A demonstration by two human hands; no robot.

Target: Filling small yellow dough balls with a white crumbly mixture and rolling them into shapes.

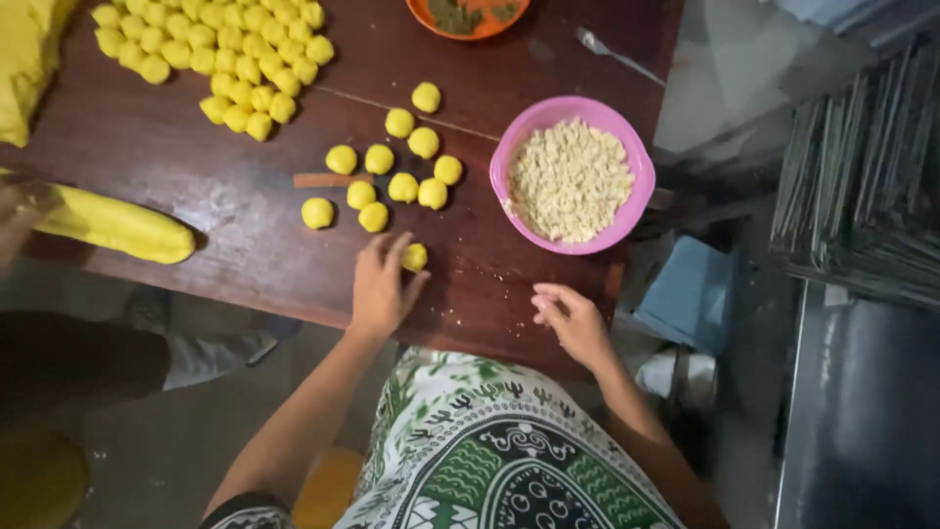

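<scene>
The yellow dough ball (pixel 415 257) lies on the dark wooden table (pixel 196 176) just below the middle of the frame, touching the fingertips of the left hand (pixel 380 284). That hand rests flat on the table with its fingers spread open, closing on nothing. The ball looks soft, light and slightly tacky, so it would likely dent or flatten under a firm pinch; a loose hold around its sides with the fingertips, or a scoop from below, seems the safest grasp.

The right hand (pixel 573 318) sits near the table's front edge, lower right of centre, its fingers curled loosely inward; I cannot tell whether they hold anything.

Just above the ball, about a dozen more loose balls (pixel 392 171) are scattered at mid-frame, and a dense cluster of balls (pixel 220 54) fills the upper left. A pink bowl (pixel 509 147) of pale crumbly filling stands to the right, close to the right hand. At the left edge lies a yellow dough log (pixel 117 225), with another person's hand (pixel 20 216) on its end. An orange plate (pixel 431 20) shows at the top edge, a spoon (pixel 617 57) beside it.
</scene>
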